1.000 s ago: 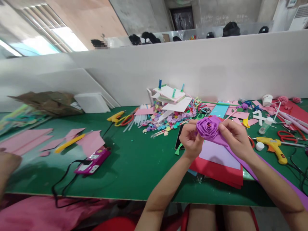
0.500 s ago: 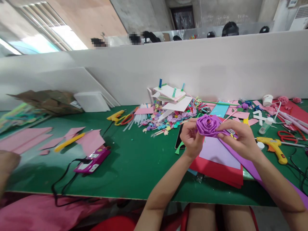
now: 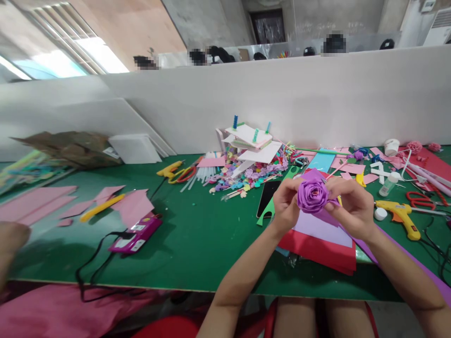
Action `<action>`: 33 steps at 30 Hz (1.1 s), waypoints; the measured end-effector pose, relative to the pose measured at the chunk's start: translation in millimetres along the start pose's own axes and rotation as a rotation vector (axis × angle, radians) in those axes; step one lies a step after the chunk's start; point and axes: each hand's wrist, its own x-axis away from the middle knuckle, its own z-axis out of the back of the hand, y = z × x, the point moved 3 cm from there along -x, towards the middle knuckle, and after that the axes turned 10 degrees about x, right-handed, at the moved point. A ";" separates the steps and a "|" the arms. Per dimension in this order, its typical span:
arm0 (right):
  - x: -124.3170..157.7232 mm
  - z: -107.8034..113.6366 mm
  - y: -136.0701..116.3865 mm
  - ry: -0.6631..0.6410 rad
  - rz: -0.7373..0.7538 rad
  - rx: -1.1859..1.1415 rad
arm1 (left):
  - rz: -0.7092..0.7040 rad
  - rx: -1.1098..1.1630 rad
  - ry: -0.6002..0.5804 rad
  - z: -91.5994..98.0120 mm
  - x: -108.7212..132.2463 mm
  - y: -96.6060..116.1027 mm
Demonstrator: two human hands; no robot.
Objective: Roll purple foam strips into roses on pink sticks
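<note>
A purple paper rose [image 3: 312, 193] is held up between my two hands, its spiral centre turned toward me. My left hand [image 3: 287, 202] pinches it from the left side. On the right, my right hand [image 3: 350, 206] grips its edge where a long purple paper strip [image 3: 368, 249] joins on; the strip runs down to the lower right under my forearm. Below the rose lie a lilac sheet [image 3: 322, 230] and red sheets [image 3: 317, 251]. A black phone [image 3: 267, 199] and a green paper piece [image 3: 268, 210] sit beside my left hand.
To the right are a yellow glue gun [image 3: 401, 216], red-handled scissors [image 3: 421, 199] and a small clear bottle [image 3: 389, 184]. A heap of small coloured flowers [image 3: 246, 171] stands at the back. Leftward lie a magenta box [image 3: 137, 234] with a black strap and another person's hand [image 3: 14, 234].
The rose has moved slightly right and down and has turned so its centre faces me more. Both hands have shifted with it, keeping hold.
</note>
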 end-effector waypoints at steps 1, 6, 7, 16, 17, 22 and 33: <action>0.6 -1.0 0.4 -0.014 -0.014 -0.024 | 0.044 0.031 -0.019 0.1 -0.4 -0.4; -0.9 -3.2 0.2 -0.074 -0.011 -0.066 | 0.136 0.085 -0.092 -2.7 -2.2 -0.4; -1.4 -3.0 0.4 -0.073 0.000 -0.063 | 0.128 0.081 -0.095 -3.5 -2.4 0.0; 2.0 -4.7 12.5 0.025 -0.061 -0.014 | -0.044 -0.192 0.069 -4.3 4.3 0.9; 2.3 -4.6 13.7 0.029 -0.072 -0.018 | -0.053 -0.201 0.071 -4.3 5.2 0.2; 0.8 -0.1 18.7 0.103 -0.145 -0.072 | -0.016 -0.061 -0.066 -9.5 2.1 -2.8; -0.1 -1.0 21.7 0.071 -0.179 -0.063 | 0.046 -0.077 0.018 -6.3 1.6 -5.3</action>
